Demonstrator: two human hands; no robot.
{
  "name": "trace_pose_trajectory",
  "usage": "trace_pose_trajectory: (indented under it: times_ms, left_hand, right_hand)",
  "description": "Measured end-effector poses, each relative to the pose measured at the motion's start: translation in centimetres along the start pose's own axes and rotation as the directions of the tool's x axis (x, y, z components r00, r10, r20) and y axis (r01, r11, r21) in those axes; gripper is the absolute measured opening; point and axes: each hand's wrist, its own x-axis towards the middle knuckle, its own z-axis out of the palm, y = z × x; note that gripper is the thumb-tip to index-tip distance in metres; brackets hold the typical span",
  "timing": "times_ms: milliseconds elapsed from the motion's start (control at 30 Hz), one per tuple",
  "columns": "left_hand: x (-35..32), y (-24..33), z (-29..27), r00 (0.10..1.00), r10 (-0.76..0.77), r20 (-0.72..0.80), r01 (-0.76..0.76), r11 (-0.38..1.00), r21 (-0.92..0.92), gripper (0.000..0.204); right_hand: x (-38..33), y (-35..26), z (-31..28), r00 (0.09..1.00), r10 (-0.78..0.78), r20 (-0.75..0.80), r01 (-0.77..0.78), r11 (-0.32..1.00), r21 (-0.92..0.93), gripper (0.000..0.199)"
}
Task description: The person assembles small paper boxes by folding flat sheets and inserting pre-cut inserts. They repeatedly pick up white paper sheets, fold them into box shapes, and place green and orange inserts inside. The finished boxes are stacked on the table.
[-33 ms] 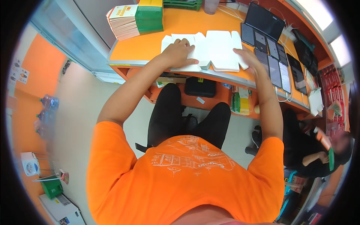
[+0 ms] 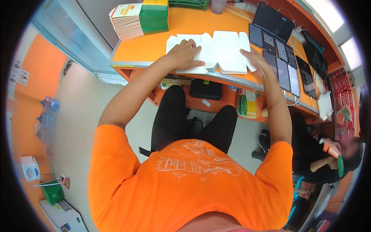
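A stack of white flat box blanks (image 2: 226, 52), with cut flaps and notches, lies on the orange desk in front of me. My left hand (image 2: 184, 55) rests on top of the stack's left part, its fingers bent and the thumb stretched out toward the middle. At the right end, my right hand (image 2: 256, 61) holds the stack's edge, with the thumb on the top blank and the other fingers partly hidden. Both forearms reach forward over my knees.
Several phones and tablets (image 2: 282, 75) with white cables lie right of the blanks. A bundle of green and white paper bags (image 2: 148, 21) stands at the back left. Under the desktop is a black case (image 2: 206, 89). Another person (image 2: 324, 154) sits at the right.
My hands and the blanks stay in place. The other person's hand at the right has shifted on the orange and green item it holds.
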Motion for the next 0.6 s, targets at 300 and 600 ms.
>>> trace_pose_trajectory:
  times_ms: [300, 600]
  left_hand:
    - [0.1, -0.2, 0.1, 0.996, 0.035, 0.087, -0.036, 0.999, 0.010, 0.074]
    - [0.8, 1.3, -1.1, 0.973, -0.026, 0.229, 0.009, 0.997, 0.073, 0.075]
  right_hand:
    - [0.3, -2.9, 3.5, 0.999, -0.019, 0.046, 0.020, 1.000, -0.015, 0.066]
    - [0.8, -2.2, 5.1, 0.998, -0.061, 0.006, 0.061, 0.977, -0.205, 0.059]
